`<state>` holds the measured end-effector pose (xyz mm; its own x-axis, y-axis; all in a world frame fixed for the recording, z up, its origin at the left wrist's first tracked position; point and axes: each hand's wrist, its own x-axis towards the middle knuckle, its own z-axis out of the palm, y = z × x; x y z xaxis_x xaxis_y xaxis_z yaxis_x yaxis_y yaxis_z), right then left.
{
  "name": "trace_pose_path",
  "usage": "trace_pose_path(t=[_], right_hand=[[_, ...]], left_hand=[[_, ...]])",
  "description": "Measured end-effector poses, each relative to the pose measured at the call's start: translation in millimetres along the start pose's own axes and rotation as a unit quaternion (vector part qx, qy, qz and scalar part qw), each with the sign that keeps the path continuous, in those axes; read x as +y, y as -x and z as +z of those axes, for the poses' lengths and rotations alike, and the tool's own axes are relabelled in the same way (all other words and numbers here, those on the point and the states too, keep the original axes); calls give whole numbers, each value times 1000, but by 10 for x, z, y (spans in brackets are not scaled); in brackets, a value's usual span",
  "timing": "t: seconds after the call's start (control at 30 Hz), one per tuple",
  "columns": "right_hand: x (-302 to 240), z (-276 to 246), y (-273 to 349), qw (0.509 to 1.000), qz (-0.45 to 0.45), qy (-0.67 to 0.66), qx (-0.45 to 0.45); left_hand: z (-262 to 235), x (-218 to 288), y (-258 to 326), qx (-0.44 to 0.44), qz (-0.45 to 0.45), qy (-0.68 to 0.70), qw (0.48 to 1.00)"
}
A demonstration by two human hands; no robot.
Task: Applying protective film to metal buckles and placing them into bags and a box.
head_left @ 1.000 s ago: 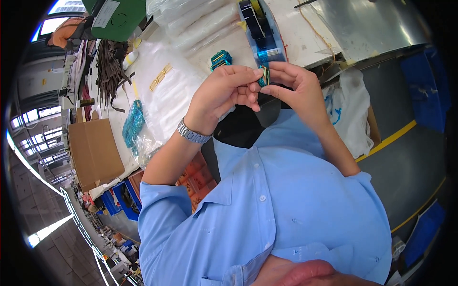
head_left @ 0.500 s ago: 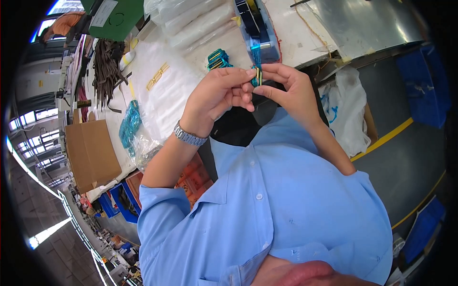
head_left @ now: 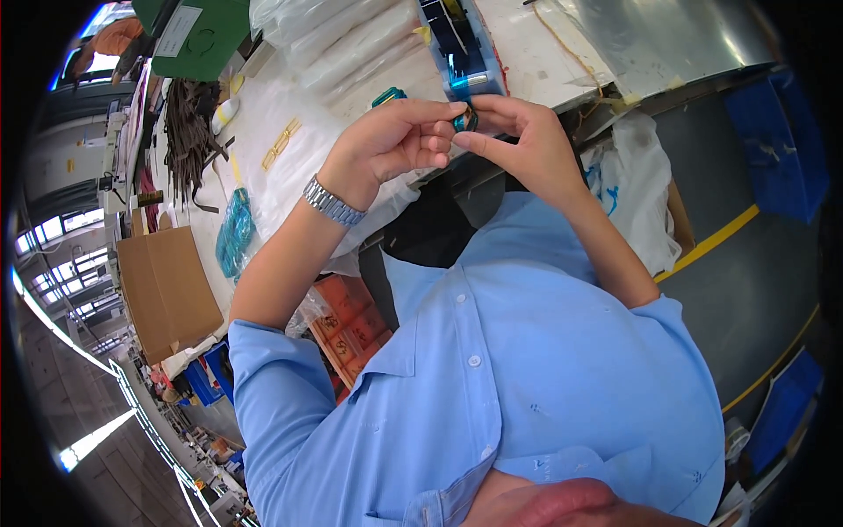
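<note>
A small gold buckle wrapped in teal film (head_left: 466, 120) is pinched between my hands at the near edge of the worktable. My left hand (head_left: 386, 145), with its other fingers curled, touches it with thumb and fingertip. From the other side, my right hand (head_left: 527, 145) grips it between thumb and fingers. Just beyond stands a blue tape dispenser (head_left: 479, 83), its teal tape reaching down close to the buckle. Partly hidden behind my left hand are more teal-wrapped pieces (head_left: 389, 96). Flat on white sheeting lie bare gold buckles (head_left: 282, 145).
A bag of teal pieces (head_left: 235, 233) lies left on the table, near dark straps (head_left: 189, 132) and a cardboard sheet (head_left: 167, 290). Clear plastic rolls (head_left: 351, 44) lie at the back. Below are an orange crate (head_left: 347, 321) and a white plastic bag (head_left: 645, 193).
Both hands have moved slightly up and left, nearer the dispenser, with the buckle. It now looks turned, with less of its gold edge showing, and the tape between it and the dispenser is shorter.
</note>
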<state>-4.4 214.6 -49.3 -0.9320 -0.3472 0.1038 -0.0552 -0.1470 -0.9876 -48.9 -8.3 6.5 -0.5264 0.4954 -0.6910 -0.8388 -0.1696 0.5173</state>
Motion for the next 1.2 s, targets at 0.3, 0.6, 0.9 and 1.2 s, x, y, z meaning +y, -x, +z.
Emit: trace_pose_path(t=[0.3, 0.6, 0.9, 1.2], right_hand=[[63, 96, 32, 996, 2, -68, 58], [66, 116, 40, 981, 61, -170, 65], [4, 74, 447, 999, 37, -11, 36], [-32, 93, 355, 988, -65, 138, -23]], left_hand=[[320, -386, 357, 236, 393, -425, 780], [287, -1001, -204, 290, 614, -448, 581], [359, -1268, 84, 208, 508, -344, 762], [343, -1339, 245, 136, 450, -128, 873]])
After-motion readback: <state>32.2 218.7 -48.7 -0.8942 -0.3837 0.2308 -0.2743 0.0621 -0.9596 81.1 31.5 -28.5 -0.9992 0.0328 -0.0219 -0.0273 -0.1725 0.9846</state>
